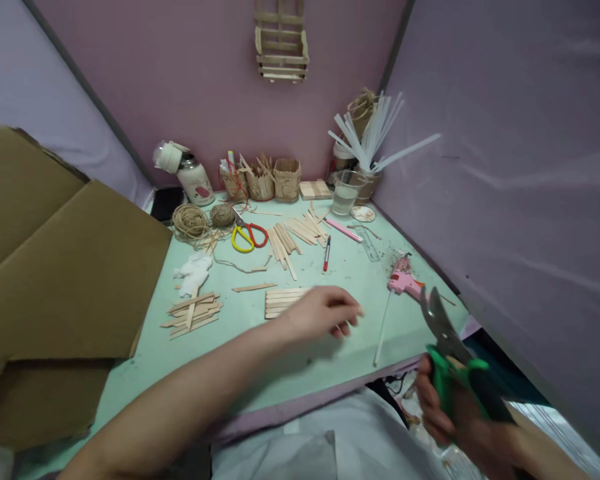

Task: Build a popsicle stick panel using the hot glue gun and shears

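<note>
My left hand (pixel 327 311) hovers over the table with its fingers curled together. What they pinch, if anything, is too small and blurred to make out. Below its wrist, partly covered, lies a flat panel of wooden craft sticks (pixel 281 302) side by side. At the right, past the table's front edge, my right hand (pixel 443 407) is closed around green-handled pruning shears (pixel 447 340), whose metal blades point up and stand apart. A pink glue gun (pixel 404 281) with a glue stick (pixel 383 330) rests on the table near the shears.
Loose craft sticks (pixel 194 316) lie at the left, others (pixel 283 245) farther back. Scissors (pixel 249 237), twine balls (pixel 190 221), a marker (pixel 327 253) and a ruler (pixel 367 243) are on the table. A water cup (pixel 345 195) stands at the back. Cardboard (pixel 80 267) flanks the left.
</note>
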